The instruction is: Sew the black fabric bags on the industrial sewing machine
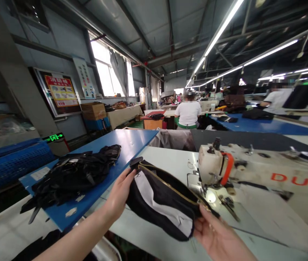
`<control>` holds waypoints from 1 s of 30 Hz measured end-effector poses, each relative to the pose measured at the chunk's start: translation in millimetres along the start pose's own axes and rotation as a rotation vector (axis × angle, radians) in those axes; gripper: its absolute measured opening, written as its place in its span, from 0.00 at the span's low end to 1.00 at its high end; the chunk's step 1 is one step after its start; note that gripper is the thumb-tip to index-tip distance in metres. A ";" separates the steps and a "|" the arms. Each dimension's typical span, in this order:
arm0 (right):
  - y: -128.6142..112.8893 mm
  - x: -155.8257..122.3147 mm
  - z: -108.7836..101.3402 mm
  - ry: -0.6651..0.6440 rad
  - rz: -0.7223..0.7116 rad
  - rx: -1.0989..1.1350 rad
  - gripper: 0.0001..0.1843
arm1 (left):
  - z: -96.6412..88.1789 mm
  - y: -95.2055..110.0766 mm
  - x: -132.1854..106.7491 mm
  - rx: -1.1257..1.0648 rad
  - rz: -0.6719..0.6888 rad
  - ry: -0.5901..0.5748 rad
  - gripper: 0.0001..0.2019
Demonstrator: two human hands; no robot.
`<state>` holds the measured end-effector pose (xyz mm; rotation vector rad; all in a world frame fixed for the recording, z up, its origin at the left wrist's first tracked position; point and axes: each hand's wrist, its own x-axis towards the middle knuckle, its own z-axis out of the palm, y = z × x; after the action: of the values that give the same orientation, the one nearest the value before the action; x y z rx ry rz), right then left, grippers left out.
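Observation:
A black zippered pouch (154, 192) with a brass-coloured zipper and a pale strip along its side is held up between my two hands. My left hand (121, 192) grips its far left end, thumb on top near a dark tab. At the lower right end, my right hand (210, 228) pinches the pouch by the zipper's end. The zipper side gapes, showing a dark inside. Just right of the pouch stands a white sewing machine (213, 163) with an orange guard, its lamp lit. The fingers under the pouch are partly hidden.
A heap of black fabric pieces (80, 177) lies on the blue table (132, 137) to the left. Blue plastic crates (15, 163) stand at far left. Ahead, a person in a white shirt (188, 113) sits facing away; another person (277, 98) is at the right.

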<state>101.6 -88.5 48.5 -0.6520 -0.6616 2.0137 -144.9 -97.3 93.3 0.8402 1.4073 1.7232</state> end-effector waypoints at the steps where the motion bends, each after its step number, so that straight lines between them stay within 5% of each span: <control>1: -3.1 -0.6 -5.0 0.043 0.010 0.056 0.09 | -5.0 -4.6 -4.5 0.009 -0.071 -0.004 0.18; 6: -2.7 1.2 -16.4 0.185 0.044 0.144 0.10 | -32.3 -45.6 -34.0 0.198 -0.319 -0.253 0.19; 10: 2.6 5.3 -17.5 0.301 0.113 0.145 0.11 | -61.5 -77.4 -42.6 0.571 -0.212 -0.376 0.16; 13: 1.2 8.9 -16.6 0.315 0.148 0.100 0.12 | -71.7 -72.1 -43.6 0.748 -0.003 -0.292 0.12; 16: 0.8 11.4 -7.7 0.300 0.152 -0.030 0.14 | -54.2 -44.1 -49.8 0.787 0.262 -0.225 0.12; 18: 1.7 10.8 3.1 0.254 0.157 -0.140 0.16 | -28.9 -24.2 -55.6 0.748 0.336 -0.388 0.15; 20: 0.9 7.7 15.0 0.198 0.140 -0.248 0.17 | -1.2 -11.9 -59.7 0.671 0.274 -0.604 0.21; 22: -3.4 2.3 24.5 0.165 0.104 -0.344 0.17 | 21.1 -10.2 -60.7 0.573 0.142 -0.751 0.16; 26: -18.7 -12.4 28.0 0.097 0.114 -0.520 0.19 | 36.5 -27.7 -59.2 0.236 -0.141 -0.803 0.12; 30: -26.8 -24.9 15.5 -0.018 0.127 -0.750 0.17 | 29.5 -37.0 -63.7 0.138 -0.147 -0.759 0.12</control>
<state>118.4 -100.8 82.3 -1.1265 -1.4403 1.8559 -82.3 -133.2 60.3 1.2594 1.0279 1.0230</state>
